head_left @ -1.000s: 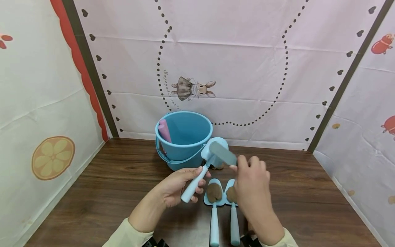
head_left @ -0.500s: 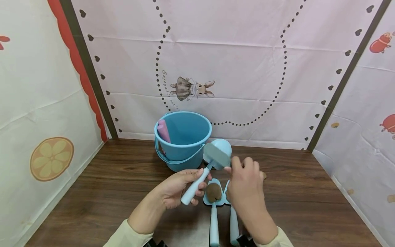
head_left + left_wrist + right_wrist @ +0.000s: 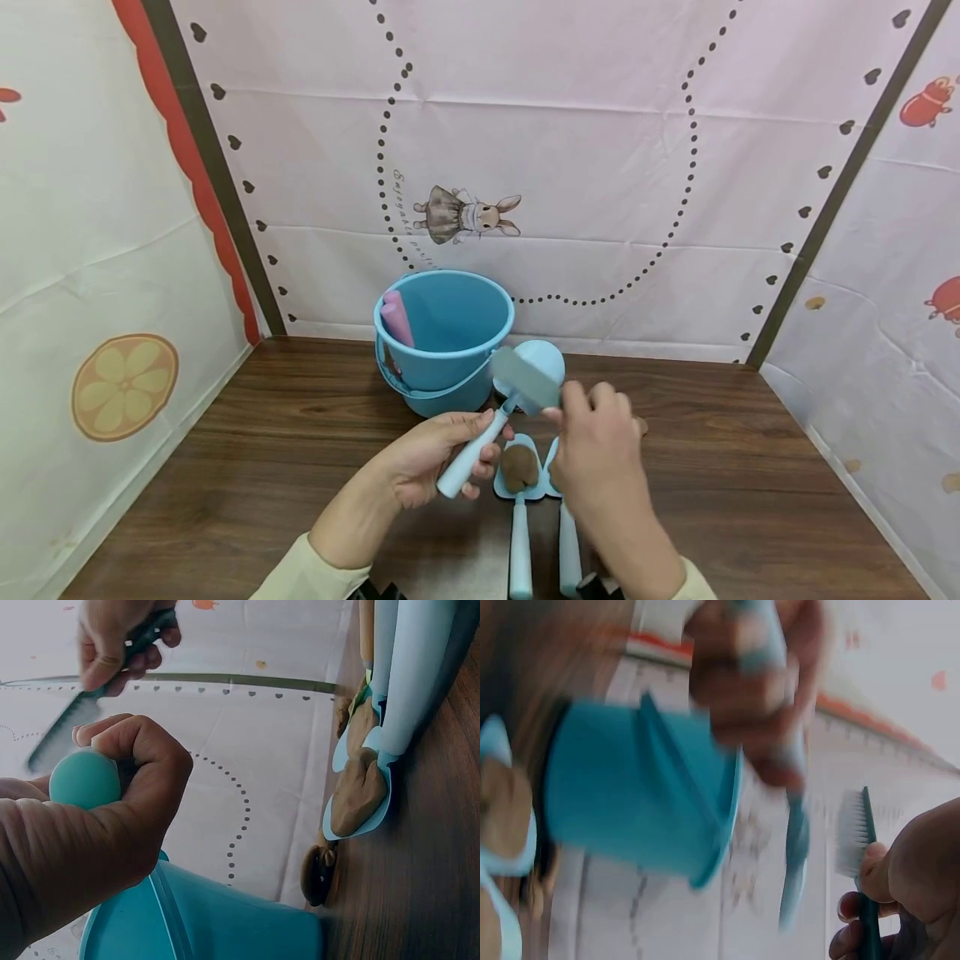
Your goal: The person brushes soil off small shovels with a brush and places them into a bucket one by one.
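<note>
In the head view, my left hand point(image 3: 450, 454) grips the handle of a light blue toy shovel point(image 3: 472, 457), its rounded head raised beside the bucket. My right hand point(image 3: 603, 467) holds a dark green brush point(image 3: 866, 870) by its handle. The fine bristles, blurred, lie over the shovel head in the head view; whether they touch it I cannot tell. Beneath my hands, two more light blue shovels lie on the table, the left one point(image 3: 520, 533) and the right one point(image 3: 570, 550). Brown clay-like lumps point(image 3: 358, 791) sit on their heads. My right hand partly covers the right one.
A blue bucket point(image 3: 457, 375) stands at the back against the cloth wall, with pink handles point(image 3: 397, 318) inside. Another brown lump point(image 3: 319, 874) lies on the wooden table point(image 3: 285, 458) near it. Printed cloth encloses the left, back and right sides.
The brush has shifted slightly left across the shovel head along with my right hand. My left hand keeps its grip on the shovel, whose head has turned a little.
</note>
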Demonstrator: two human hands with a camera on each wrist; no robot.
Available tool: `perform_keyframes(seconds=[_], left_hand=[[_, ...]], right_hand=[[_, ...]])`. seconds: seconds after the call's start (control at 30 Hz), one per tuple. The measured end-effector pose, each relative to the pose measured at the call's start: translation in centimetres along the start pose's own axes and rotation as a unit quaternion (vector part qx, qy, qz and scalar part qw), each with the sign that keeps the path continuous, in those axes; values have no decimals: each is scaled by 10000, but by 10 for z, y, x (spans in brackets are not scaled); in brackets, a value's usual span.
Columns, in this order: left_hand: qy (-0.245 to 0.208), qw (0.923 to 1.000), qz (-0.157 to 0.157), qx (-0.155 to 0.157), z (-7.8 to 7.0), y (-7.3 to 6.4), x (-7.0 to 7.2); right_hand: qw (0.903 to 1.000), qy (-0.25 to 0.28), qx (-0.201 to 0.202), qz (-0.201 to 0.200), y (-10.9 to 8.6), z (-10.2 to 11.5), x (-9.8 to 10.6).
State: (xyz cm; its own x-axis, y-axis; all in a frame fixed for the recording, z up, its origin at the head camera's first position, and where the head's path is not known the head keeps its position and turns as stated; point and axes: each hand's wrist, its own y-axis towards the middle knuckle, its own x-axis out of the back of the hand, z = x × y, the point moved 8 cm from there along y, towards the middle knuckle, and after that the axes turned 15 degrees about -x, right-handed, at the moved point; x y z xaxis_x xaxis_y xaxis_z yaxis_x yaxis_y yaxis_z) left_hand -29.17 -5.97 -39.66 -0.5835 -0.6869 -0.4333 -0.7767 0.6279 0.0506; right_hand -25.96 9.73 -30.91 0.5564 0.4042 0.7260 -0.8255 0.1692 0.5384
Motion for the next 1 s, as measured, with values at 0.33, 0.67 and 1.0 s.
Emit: perform_keyframes(seconds=[0.33, 0.67, 1.0], left_hand=[[20, 9999, 133, 9, -1, -1, -2], [113, 9997, 214, 34, 3, -1, -4], [67, 10000, 21, 43, 3, 0, 0]], right_hand=[[9998, -198, -59, -5, -1, -3, -9], [9976, -244, -553, -331, 13, -25, 7], [9987, -269, 68, 433, -13, 9, -16]])
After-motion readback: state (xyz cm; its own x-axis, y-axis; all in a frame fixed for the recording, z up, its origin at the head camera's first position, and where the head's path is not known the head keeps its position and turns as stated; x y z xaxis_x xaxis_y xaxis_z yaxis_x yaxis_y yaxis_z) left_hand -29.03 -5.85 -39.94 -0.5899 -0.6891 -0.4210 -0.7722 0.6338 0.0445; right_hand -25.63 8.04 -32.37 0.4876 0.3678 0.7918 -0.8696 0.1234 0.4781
